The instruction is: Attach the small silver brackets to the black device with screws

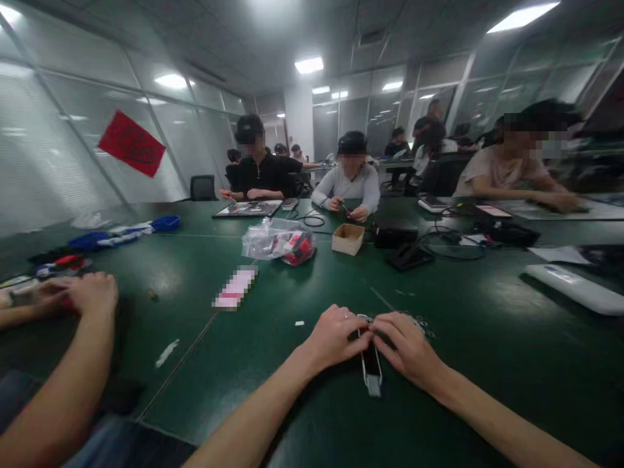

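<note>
A slim dark object with a pale metal-like frame and a grey tab at its near end lies on the green table in front of me; I cannot make out its kind. My left hand comes in from the left, its thumb and fingers closed on the far end of that object. From the other side, my right hand grips the same end, its fingertips almost meeting those of the left. The fingers hide the far part. Small shiny pieces lie just beyond my right hand.
Beyond my hands are a plastic bag with red and black contents, a small cardboard box and a black stand. A pink blurred rectangle lies left, a white device right. A neighbour's hands work at far left.
</note>
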Demonstrator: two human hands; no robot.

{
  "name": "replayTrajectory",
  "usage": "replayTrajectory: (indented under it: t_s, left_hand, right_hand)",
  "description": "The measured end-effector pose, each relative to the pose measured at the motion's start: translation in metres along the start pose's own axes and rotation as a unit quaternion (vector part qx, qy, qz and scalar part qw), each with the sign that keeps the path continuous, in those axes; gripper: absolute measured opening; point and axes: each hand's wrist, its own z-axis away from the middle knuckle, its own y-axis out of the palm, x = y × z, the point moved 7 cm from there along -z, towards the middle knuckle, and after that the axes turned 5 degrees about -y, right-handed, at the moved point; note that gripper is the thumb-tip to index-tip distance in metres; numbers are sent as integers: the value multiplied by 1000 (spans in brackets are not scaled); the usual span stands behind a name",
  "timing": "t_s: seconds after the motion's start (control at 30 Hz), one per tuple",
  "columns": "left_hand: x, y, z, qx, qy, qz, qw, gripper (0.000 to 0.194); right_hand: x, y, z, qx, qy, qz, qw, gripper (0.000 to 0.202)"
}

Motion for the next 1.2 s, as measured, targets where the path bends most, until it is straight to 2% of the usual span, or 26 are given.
replayTrajectory:
  t_s: [0.13,0.23,0.37,0.5,0.63,0.97,1.2]
  left_hand:
    - [5,-1,-4,0,-17,3,1000,14]
    - [18,-8,-6,5,-55,4,998,15]
    - [38,-14,-6,50,-119,-8,992,14]
    - [45,-8,-5,97,-137,-11,986,15]
    - [43,-1,-4,112,-130,-4,985,15]
    - [48,7,-3,125,-146,-30,981,17]
    - [49,9,-2,124,-159,-2,980,20]
  right_hand:
    - [-2,2,0,9,13,4,1000,10]
    - [-11,1,2,24,38,19,999,11]
    - [-30,3,10,74,86,36,993,16]
    - [-43,9,17,145,137,47,979,19]
    - [-44,15,18,186,158,43,969,18]
    - [-46,18,20,186,176,28,966,20]
    - [-46,19,21,178,175,21,968,23]
